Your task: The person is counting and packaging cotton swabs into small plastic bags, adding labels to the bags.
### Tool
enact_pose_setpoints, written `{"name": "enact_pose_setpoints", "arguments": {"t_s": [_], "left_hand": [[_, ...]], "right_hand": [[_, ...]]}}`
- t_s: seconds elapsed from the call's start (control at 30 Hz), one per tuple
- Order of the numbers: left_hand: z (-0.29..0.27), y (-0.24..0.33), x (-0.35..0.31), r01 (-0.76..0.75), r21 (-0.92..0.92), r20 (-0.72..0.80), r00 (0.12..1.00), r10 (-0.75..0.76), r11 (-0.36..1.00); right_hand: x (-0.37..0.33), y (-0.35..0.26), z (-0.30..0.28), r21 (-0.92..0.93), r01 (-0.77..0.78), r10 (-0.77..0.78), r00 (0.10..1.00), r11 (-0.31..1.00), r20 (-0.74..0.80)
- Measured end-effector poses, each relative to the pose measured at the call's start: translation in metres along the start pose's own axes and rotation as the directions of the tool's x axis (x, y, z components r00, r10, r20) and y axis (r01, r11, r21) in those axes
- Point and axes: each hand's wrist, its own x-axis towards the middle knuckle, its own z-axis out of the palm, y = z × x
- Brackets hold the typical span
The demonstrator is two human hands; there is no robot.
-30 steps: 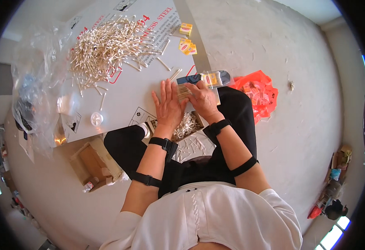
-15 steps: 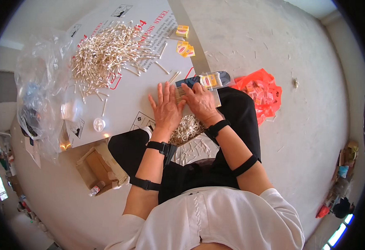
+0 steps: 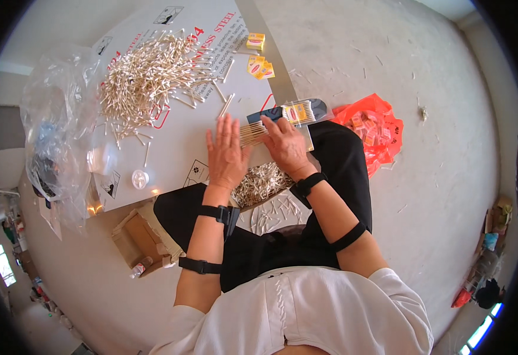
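Observation:
A flat row of cotton swabs (image 3: 252, 134) lies at the near right edge of the table. My right hand (image 3: 287, 148) has its bent fingers and thumb around the right part of this row. Just left of it, my left hand (image 3: 226, 158) is open, its fingers stretched out, beside the swab ends. Beyond my right fingers is a clear-and-dark pack (image 3: 318, 110) with a yellow label (image 3: 296, 113) and more swabs. A box of loose swabs (image 3: 260, 183) sits below my hands, between my legs.
A big heap of swabs (image 3: 152, 80) covers the table's far part, near yellow cards (image 3: 260, 67) and a small yellow box (image 3: 256, 41). Clear plastic bags (image 3: 57, 130) hang at the left edge. A red bag (image 3: 372, 127) lies right; a cardboard box (image 3: 137, 239) stands lower left.
My left hand has shifted slightly left, away from my right hand, uncovering more of the swab row. My right hand stays at the row, its fingers slightly moved.

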Motion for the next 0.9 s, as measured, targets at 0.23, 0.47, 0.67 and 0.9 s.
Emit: {"name": "enact_pose_setpoints", "arguments": {"t_s": [0.23, 0.47, 0.67, 0.9], "left_hand": [[0.007, 0.029, -0.006, 0.035, -0.029, 0.074, 0.997, -0.032, 0.999], [0.017, 0.024, -0.003, 0.031, -0.063, 0.05, 0.998, -0.028, 0.998], [0.026, 0.029, 0.021, 0.016, -0.86, -0.249, 0.86, -0.446, 0.51], [0.035, 0.048, 0.041, -0.051, -0.911, -0.246, 0.864, -0.439, 0.41]], "right_hand": [[-0.006, -0.004, -0.003, 0.473, -0.253, 0.336, 0.937, 0.844, -0.098], [0.004, -0.001, 0.016, 0.74, -0.171, 0.311, 0.949, 0.651, -0.055], [0.014, -0.005, 0.03, 0.908, -0.222, 0.405, 0.912, 0.355, 0.064], [0.023, 0.003, 0.028, 0.894, -0.182, 0.426, 0.905, 0.409, -0.01]]}}
